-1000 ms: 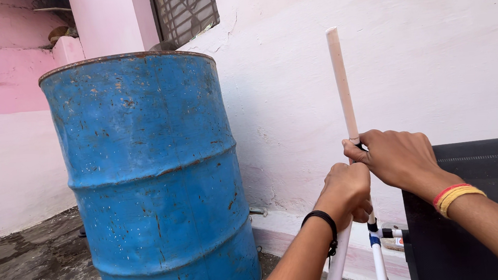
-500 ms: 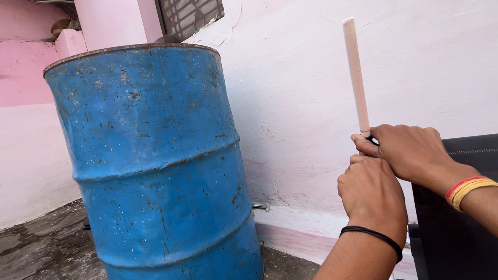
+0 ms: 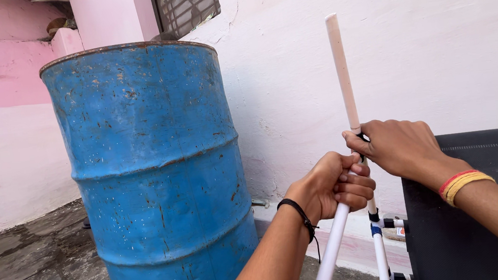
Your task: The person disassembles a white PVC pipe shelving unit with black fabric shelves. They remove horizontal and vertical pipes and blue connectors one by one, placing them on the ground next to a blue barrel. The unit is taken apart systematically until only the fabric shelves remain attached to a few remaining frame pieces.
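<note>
Two hands [image 3: 377, 168], upright pale rod [image 3: 342, 72], blue drum [image 3: 149, 167]

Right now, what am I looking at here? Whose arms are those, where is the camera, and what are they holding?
There is no machine here. The picture comes from a camera worn on a person's head, looking down at their own two bare hands. The left hand, with a black band on its wrist, is closed around a white pipe that slants up from below. The right hand, with red and yellow bands on its wrist, grips an upright pale rod that rises above both hands. To the left stands a big, scuffed blue drum on a stone floor. Behind is a whitish wall, and a dark panel sits at the right.
</note>
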